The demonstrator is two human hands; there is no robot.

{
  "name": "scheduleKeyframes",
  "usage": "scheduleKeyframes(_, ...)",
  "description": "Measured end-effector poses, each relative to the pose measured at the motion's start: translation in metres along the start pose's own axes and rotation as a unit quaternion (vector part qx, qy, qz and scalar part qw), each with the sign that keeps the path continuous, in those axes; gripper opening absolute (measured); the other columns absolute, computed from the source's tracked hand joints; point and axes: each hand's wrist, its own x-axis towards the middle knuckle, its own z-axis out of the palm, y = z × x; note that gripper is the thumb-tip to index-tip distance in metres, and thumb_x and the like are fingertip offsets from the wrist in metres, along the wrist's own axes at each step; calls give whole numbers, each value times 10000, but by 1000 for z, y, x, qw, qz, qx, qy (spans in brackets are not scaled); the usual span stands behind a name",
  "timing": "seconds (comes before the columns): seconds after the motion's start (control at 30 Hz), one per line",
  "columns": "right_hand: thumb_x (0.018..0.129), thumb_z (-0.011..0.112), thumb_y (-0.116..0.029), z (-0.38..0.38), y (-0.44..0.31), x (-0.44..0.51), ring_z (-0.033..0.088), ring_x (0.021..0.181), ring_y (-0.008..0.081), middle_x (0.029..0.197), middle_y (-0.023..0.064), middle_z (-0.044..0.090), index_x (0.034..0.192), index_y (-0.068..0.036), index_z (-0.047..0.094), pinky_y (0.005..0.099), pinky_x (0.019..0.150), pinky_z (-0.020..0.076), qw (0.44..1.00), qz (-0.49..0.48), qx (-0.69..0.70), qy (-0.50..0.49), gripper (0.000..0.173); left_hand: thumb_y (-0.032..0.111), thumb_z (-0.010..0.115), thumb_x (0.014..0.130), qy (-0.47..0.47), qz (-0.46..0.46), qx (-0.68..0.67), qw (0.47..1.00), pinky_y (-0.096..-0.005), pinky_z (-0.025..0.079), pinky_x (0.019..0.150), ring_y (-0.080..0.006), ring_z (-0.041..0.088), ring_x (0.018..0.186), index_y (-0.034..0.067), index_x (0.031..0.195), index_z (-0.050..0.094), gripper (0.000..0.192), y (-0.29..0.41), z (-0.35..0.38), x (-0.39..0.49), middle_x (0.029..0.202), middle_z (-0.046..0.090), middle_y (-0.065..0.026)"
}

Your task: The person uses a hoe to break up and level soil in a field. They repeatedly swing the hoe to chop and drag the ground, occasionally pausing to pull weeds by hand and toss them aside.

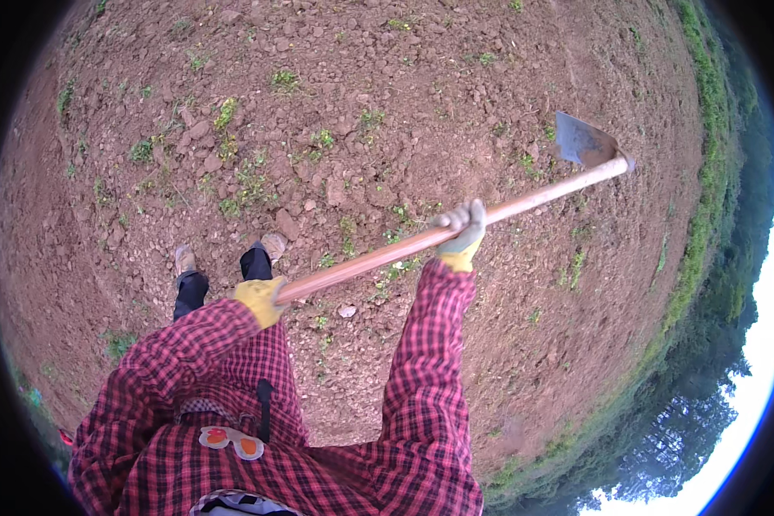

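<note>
A hoe with a wooden handle (374, 259) is raised aslant over the ground. My left hand (260, 301), in a yellow work glove, is closed round the handle's lower-left end. Farther up the handle, my right hand (461, 233) grips it in a glove that is grey over the fingers and yellow at the cuff. The broad metal hoe blade (580, 139) is at the far end, off to the right, above the soil; some reddish dirt marks it. How high the blade is cannot be told.
Reddish, cloddy soil (335, 129) spreads around me, with small weeds (248, 187) scattered in it. My shoes (273, 246) stand on the soil at the left of centre. A grassy edge (703, 193) and trees (703, 387) curve along the right side.
</note>
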Motion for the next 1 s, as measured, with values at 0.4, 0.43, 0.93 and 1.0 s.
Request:
scheduleKeyframes(0.4, 887, 488, -206, -31, 199, -68, 321, 350, 90, 466, -67, 306, 576, -191, 336, 266, 323, 343, 963, 219, 105, 114, 346, 302, 644, 742, -58, -190, 54, 979, -436, 497, 692, -334, 639, 729, 94, 979, 569, 323, -58, -21, -164, 751, 642, -158)
scheduleKeyframes(0.43, 886, 482, -203, -24, 212, -95, 314, 365, 99, 475, -68, 288, 576, -188, 324, 294, 362, 355, 962, 230, 84, 118, 348, 295, 650, 735, -22, -162, 44, 986, -425, 496, 685, -313, 646, 722, 104, 955, 574, 301, -72, -26, -193, 725, 641, -139)
scheduleKeyframes(0.93, 850, 540, -215, -31, 208, -138, 329, 373, 124, 453, -22, 318, 563, -167, 340, 326, 407, 429, 980, 200, -1, -18, 352, 323, 637, 725, 14, -100, 70, 992, -426, 509, 680, -305, 643, 745, 107, 979, 548, 345, -122, 17, -207, 791, 642, -140)
scheduleKeyframes(1.0, 872, 521, -222, -15, 176, -112, 295, 379, 68, 462, -72, 267, 572, -198, 299, 272, 375, 383, 983, 150, -81, 70, 374, 337, 632, 750, 4, -114, 18, 993, -431, 502, 658, -307, 641, 725, 114, 936, 543, 303, -98, 18, -174, 761, 638, -130)
